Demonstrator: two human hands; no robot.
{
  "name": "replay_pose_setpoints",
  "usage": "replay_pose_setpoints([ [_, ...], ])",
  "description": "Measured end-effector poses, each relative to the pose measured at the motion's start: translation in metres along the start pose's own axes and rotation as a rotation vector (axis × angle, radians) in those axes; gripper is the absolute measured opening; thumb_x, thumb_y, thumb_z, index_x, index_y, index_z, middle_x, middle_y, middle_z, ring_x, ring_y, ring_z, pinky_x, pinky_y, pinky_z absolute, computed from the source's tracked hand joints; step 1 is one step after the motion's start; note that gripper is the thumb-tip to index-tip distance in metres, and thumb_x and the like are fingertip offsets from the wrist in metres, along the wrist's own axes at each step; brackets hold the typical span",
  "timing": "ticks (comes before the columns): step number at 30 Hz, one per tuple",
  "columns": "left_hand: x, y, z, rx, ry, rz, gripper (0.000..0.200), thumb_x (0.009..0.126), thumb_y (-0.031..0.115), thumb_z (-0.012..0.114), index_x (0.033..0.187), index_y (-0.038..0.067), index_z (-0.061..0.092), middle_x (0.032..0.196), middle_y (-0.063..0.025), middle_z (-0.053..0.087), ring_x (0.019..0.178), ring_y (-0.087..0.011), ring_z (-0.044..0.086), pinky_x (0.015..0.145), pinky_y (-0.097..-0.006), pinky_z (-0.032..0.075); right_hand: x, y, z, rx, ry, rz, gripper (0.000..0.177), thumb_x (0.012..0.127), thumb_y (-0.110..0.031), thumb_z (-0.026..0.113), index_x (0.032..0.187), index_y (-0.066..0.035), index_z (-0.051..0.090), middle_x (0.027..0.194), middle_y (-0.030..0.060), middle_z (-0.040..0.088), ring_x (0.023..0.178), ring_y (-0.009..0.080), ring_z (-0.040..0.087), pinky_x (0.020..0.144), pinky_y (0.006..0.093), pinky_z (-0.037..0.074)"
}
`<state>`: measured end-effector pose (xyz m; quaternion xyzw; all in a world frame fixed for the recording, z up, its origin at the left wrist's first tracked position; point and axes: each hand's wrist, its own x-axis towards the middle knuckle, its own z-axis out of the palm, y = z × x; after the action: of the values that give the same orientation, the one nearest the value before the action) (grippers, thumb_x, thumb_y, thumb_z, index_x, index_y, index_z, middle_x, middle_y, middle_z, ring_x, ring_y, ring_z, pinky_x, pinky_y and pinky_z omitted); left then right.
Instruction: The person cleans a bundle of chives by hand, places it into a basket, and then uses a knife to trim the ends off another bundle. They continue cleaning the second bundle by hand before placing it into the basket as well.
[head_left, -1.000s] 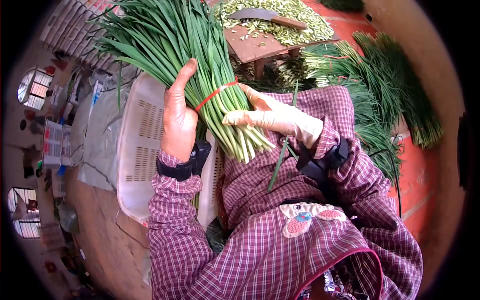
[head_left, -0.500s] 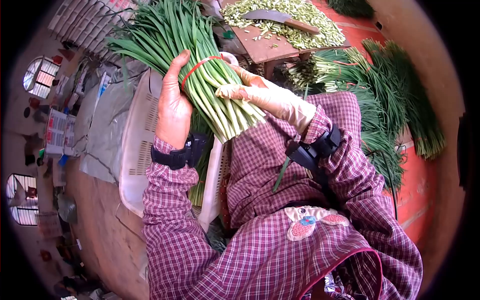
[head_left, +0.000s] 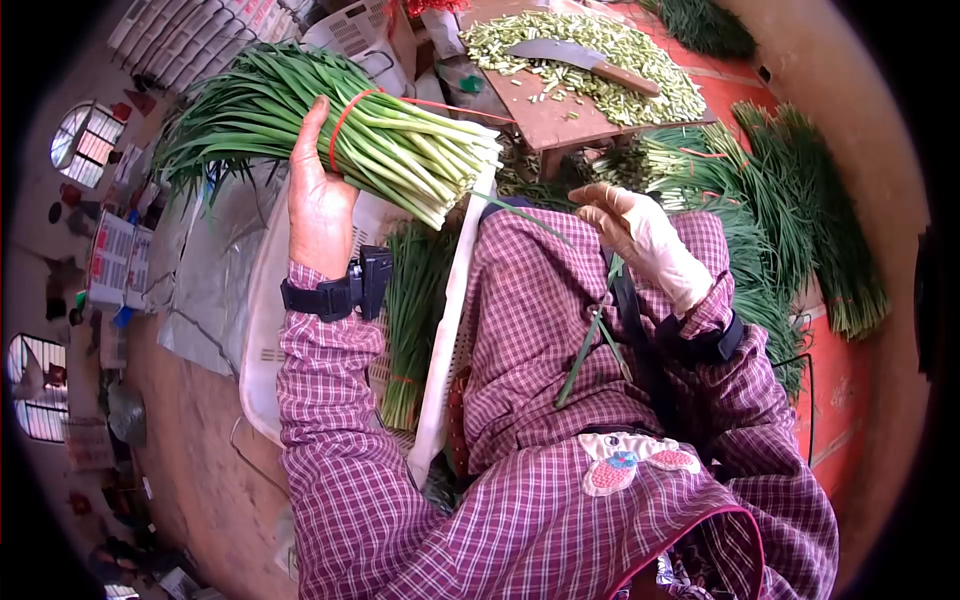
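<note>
My left hand (head_left: 318,205) is closed around a thick bunch of garlic chives (head_left: 410,150), its thumb lying over the stalks. A red band (head_left: 347,120) circles the bunch near my thumb, and the pale cut ends point right. My right hand (head_left: 645,235), in a thin whitish glove, hangs above my lap with its fingers loosely bent and apart; nothing shows in it. A loose green leaf (head_left: 530,220) stretches between the bunch and my right hand. More loose leaves (head_left: 580,365) lie on my lap.
A white plastic crate (head_left: 455,310) beside my leg holds more chives (head_left: 405,350). Ahead, a knife (head_left: 585,65) rests among chopped stalk pieces on a board (head_left: 560,125). Tied chive bunches (head_left: 780,210) lie at right on the red floor covering (head_left: 845,385).
My right hand has left the stalk ends and drawn back to the right. My left hand has shifted left with the bunch, which now lies more level.
</note>
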<state>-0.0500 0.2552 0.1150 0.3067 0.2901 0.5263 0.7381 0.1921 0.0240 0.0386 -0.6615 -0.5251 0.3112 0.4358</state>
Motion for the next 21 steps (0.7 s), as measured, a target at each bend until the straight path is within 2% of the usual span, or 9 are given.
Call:
replay_pose_setpoints([
  [2, 0.006, 0.012, -0.009, 0.043, -0.017, 0.026, 0.054, 0.076, 0.023, 0.079, 0.118, -0.002, 0.057, 0.114, -0.0169, 0.064, 0.104, -0.0311, 0.062, 0.097, -0.047, 0.047, 0.01, -0.016, 0.005, 0.013, 0.044, -0.09, 0.029, 0.092, -0.016, 0.063, 0.116, 0.0, 0.06, 0.088, 0.0069, 0.067, 0.066, 0.0082, 0.057, 0.06, 0.0244, 0.049],
  [5, 0.027, 0.036, -0.041, 0.09, -0.08, -0.077, 0.044, 0.078, 0.017, 0.076, 0.113, -0.003, 0.059, 0.109, -0.0166, 0.065, 0.1, -0.0295, 0.063, 0.094, -0.0433, 0.05, 0.017, -0.024, 0.01, 0.069, -0.018, -0.066, 0.029, 0.093, -0.016, 0.062, 0.117, 0.0, 0.06, 0.093, 0.0062, 0.069, 0.065, 0.0078, 0.054, 0.06, 0.0232, 0.049],
  [7, 0.012, 0.045, -0.054, 0.219, -0.133, 0.006, 0.041, 0.078, 0.007, 0.074, 0.114, -0.004, 0.058, 0.103, -0.0131, 0.067, 0.091, -0.0236, 0.067, 0.084, -0.0361, 0.056, 0.013, -0.016, 0.012, 0.037, -0.058, -0.097, 0.026, 0.092, -0.015, 0.063, 0.113, 0.0, 0.063, 0.089, 0.0028, 0.068, 0.066, 0.0063, 0.052, 0.062, 0.0222, 0.047],
  [9, 0.012, 0.055, -0.085, 0.468, -0.12, 0.096, 0.039, 0.076, 0.003, 0.074, 0.111, -0.005, 0.058, 0.101, -0.0129, 0.066, 0.087, -0.0233, 0.067, 0.08, -0.0366, 0.058, 0.009, -0.009, 0.014, 0.008, -0.091, -0.024, 0.023, 0.093, -0.015, 0.063, 0.111, 0.0, 0.064, 0.087, 0.0009, 0.066, 0.07, 0.0054, 0.052, 0.063, 0.0217, 0.047],
  [10, 0.009, 0.058, -0.099, 0.541, -0.199, 0.092, 0.043, 0.074, 0.002, 0.073, 0.114, -0.005, 0.057, 0.105, -0.013, 0.065, 0.088, -0.0214, 0.067, 0.08, -0.0347, 0.058, 0.003, -0.014, 0.012, 0.049, -0.086, 0.038, 0.022, 0.093, -0.015, 0.062, 0.111, -0.001, 0.065, 0.087, 0.0001, 0.066, 0.073, 0.005, 0.052, 0.065, 0.0212, 0.046],
  [14, 0.003, 0.055, -0.17, 0.977, -0.129, 0.176, 0.065, 0.067, 0.003, 0.077, 0.126, -0.001, 0.049, 0.112, -0.0111, 0.063, 0.097, -0.0208, 0.062, 0.089, -0.0323, 0.049, -0.008, -0.004, -0.009, 0.033, -0.032, 0.13, 0.022, 0.094, -0.015, 0.06, 0.112, -0.003, 0.065, 0.095, -0.0014, 0.066, 0.08, 0.0047, 0.054, 0.069, 0.02, 0.045],
  [19, -0.009, 0.017, -0.28, 1.142, -0.087, 0.033, 0.069, 0.063, 0.007, 0.079, 0.125, 0.001, 0.051, 0.11, -0.0097, 0.064, 0.098, -0.019, 0.062, 0.089, -0.0317, 0.049, -0.008, 0.009, -0.034, -0.054, 0.02, 0.19, 0.023, 0.096, -0.016, 0.057, 0.115, -0.003, 0.065, 0.096, -0.0028, 0.065, 0.084, 0.0026, 0.055, 0.068, 0.0167, 0.042],
  [20, -0.017, 0.009, -0.291, 1.131, -0.06, -0.044, 0.069, 0.063, 0.006, 0.079, 0.126, 0.0, 0.05, 0.111, -0.0097, 0.064, 0.098, -0.019, 0.061, 0.089, -0.0317, 0.049, -0.008, 0.013, -0.035, -0.049, 0.038, 0.13, 0.026, 0.096, -0.02, 0.057, 0.115, -0.004, 0.065, 0.094, -0.0037, 0.065, 0.083, 0.0023, 0.054, 0.067, 0.0163, 0.041],
  [21, -0.025, 0.002, -0.303, 1.119, -0.034, -0.118, 0.069, 0.063, 0.005, 0.078, 0.126, 0.0, 0.05, 0.111, -0.0096, 0.064, 0.099, -0.0191, 0.061, 0.09, -0.0317, 0.048, -0.007, 0.018, -0.04, -0.069, 0.029, 0.16, 0.028, 0.096, -0.024, 0.058, 0.114, -0.004, 0.065, 0.093, -0.0035, 0.065, 0.084, 0.0026, 0.055, 0.067, 0.0163, 0.041],
])
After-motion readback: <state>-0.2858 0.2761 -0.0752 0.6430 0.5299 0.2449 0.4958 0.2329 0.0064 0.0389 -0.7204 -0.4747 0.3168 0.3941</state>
